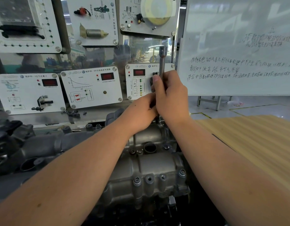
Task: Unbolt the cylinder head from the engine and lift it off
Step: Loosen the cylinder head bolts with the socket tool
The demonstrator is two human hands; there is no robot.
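The grey metal cylinder head (150, 162) lies in front of me, with several bolts (182, 172) along its near edge and a round opening on top. A long steel socket wrench (162, 61) stands upright at the head's far end. My right hand (169, 97) grips its shaft from the right, thumb up. Just below and to the left, my left hand (141, 111) holds the tool's lower part. The wrench tip (157, 119) meets the head under both hands; the bolt there is hidden.
Training panels (92, 87) with gauges stand upright behind the engine. A whiteboard (238, 46) with writing is at the right. A tan corrugated sheet (255, 144) covers the surface to the right. Dark engine parts (18, 144) lie to the left. Small loose bolts (72, 113) sit on the ledge.
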